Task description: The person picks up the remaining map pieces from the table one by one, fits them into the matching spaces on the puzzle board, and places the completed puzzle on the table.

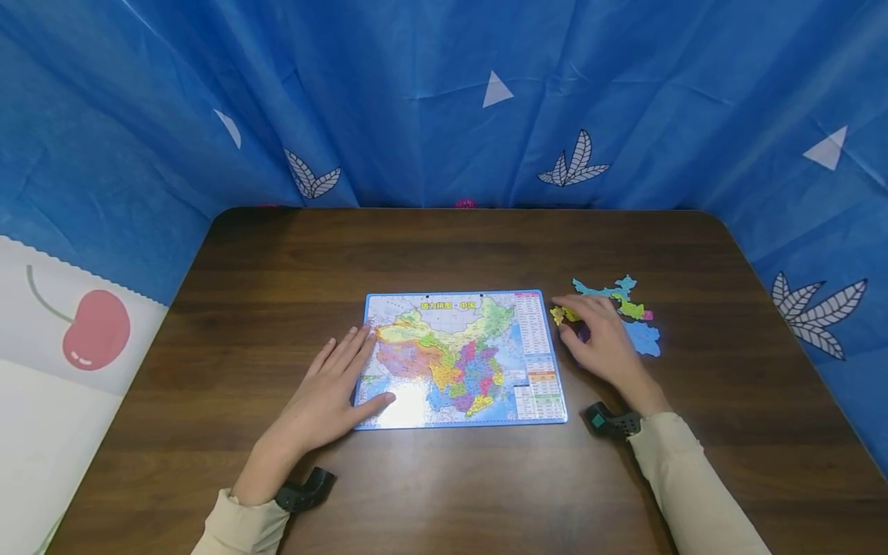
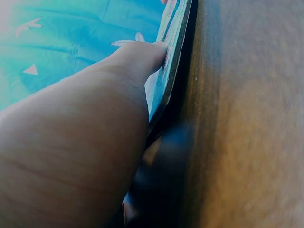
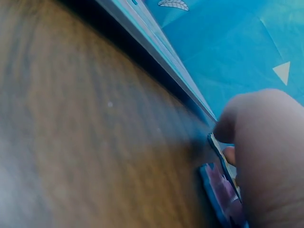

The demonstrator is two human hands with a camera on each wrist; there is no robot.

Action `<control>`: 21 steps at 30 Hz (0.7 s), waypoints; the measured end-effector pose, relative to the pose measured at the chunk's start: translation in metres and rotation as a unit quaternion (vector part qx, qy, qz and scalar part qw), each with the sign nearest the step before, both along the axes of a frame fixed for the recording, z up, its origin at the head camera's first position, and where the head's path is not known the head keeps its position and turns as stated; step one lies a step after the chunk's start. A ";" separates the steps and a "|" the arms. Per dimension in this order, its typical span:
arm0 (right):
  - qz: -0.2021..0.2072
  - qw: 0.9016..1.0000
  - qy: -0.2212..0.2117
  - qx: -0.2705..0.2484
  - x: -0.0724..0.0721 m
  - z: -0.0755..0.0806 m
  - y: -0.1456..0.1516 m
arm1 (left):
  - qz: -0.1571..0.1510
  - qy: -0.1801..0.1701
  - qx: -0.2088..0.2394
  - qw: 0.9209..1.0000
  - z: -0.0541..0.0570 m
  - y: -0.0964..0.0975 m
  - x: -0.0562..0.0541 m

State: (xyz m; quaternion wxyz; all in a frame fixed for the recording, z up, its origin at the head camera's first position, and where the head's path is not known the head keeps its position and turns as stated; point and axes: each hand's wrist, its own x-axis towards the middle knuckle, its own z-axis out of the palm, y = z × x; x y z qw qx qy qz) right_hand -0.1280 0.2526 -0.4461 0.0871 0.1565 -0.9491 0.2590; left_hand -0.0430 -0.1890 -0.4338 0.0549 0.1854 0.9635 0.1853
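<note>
Table (image 1: 458, 250): dark wood, under map board (image 1: 444, 318).
Curtain (image 1: 409, 116): blue, behind map board.
Left hand (image 1: 322, 405): spread on map board's left.
Right hand (image 1: 598, 335): curved over puzzle pieces (image 1: 631, 307) right of map board; cannot tell if gripping.

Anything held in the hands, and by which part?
Left hand: nothing, just resting on the board. Right hand: over the yellow piece; a grip cannot be made out.

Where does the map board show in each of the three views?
Head: map board just below centre.
Left wrist: board seen nearly edge-on, upper centre.
Right wrist: board nearly edge-on, slanting down from the top toward the right hand.
Shared landmark: the blue curtain.
</note>
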 end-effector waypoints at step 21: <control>0.002 1.000 -0.019 -0.002 0.001 0.001 0.000 | 0.001 -0.006 -0.003 1.000 -0.001 0.000 -0.002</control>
